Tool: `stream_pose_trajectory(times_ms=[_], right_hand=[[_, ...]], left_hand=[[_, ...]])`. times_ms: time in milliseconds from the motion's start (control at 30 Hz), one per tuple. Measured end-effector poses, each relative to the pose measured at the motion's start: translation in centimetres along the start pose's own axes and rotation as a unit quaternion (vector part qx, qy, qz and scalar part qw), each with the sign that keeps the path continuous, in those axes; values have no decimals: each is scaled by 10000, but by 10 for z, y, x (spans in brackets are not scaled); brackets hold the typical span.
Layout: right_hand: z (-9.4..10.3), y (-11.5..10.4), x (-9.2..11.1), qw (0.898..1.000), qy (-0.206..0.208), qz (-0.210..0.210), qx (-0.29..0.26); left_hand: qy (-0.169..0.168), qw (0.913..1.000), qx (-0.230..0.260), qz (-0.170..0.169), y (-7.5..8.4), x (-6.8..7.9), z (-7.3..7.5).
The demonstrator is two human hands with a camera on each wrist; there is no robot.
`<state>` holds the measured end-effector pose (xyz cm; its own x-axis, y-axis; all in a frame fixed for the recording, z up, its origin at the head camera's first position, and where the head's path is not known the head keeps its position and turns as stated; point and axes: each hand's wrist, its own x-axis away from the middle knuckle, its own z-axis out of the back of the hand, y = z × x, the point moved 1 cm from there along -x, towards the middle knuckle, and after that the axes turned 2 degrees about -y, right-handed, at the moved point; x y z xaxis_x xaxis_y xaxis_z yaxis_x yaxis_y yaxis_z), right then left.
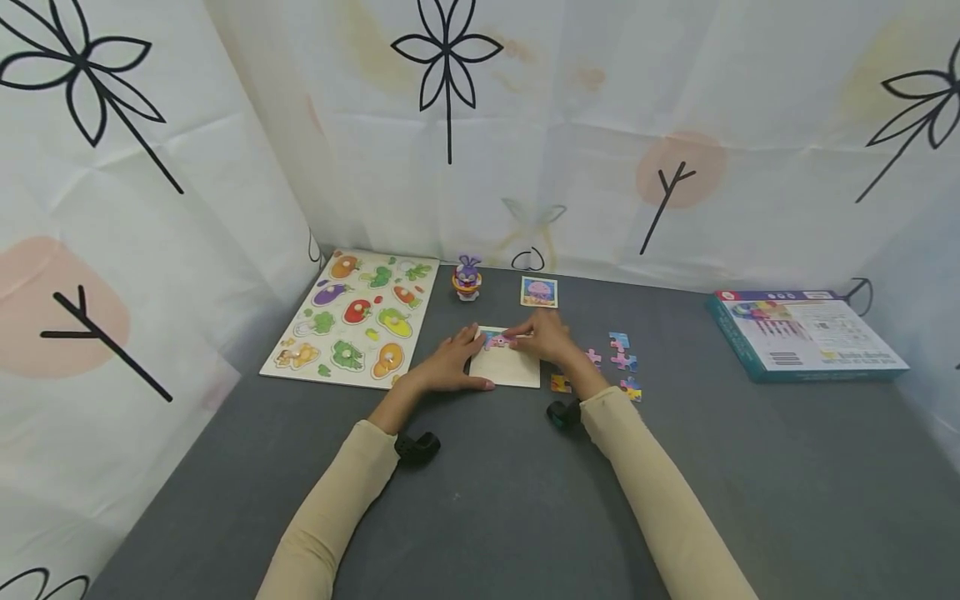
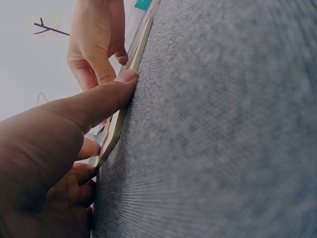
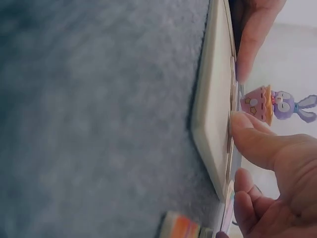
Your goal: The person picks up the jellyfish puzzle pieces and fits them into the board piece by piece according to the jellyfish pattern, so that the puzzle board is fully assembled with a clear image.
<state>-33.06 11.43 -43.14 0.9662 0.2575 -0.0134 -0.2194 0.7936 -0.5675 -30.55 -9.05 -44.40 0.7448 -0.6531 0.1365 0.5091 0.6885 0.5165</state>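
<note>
Along the far edge of the pale board, a short patch of picture is down, the near part bare; my right fingers pinch a puzzle piece there, left fingers spread, steadying the side. Loose pieces lie rightward on the surface, so it's early days, I'd say!

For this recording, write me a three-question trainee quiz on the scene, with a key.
1. True or false: the right hand is well away from the pale tray.
2. What stands between the vegetable board and the small picture card?
3. Fill in, head view: the box lies to the ____ of the loose pieces.

Key:
1. False; it touches the inset pieces there.
2. A purple figurine.
3. Right.
</note>
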Motion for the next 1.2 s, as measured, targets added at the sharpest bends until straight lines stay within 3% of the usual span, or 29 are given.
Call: stream_pose_trajectory(times_ms=[200,433,667,833,1200], right_hand=[[-2,-1,0,9997,-87,-240,3],[24,25,18,9966,192,386,-697],[71,81,53,9955,421,-293,-799],[86,113,70,9954,464,-557,-633],[89,130,77,9944,22,-991,-378]], left_hand=[[20,10000,-1,39,-2,-2,-3],[-54,10000,-21,25,1,-6,-4],[57,10000,-10,54,-4,-5,-4],[76,9999,-17,65,-7,-3,-3],[113,9990,386,-173,-9,-4,-4]])
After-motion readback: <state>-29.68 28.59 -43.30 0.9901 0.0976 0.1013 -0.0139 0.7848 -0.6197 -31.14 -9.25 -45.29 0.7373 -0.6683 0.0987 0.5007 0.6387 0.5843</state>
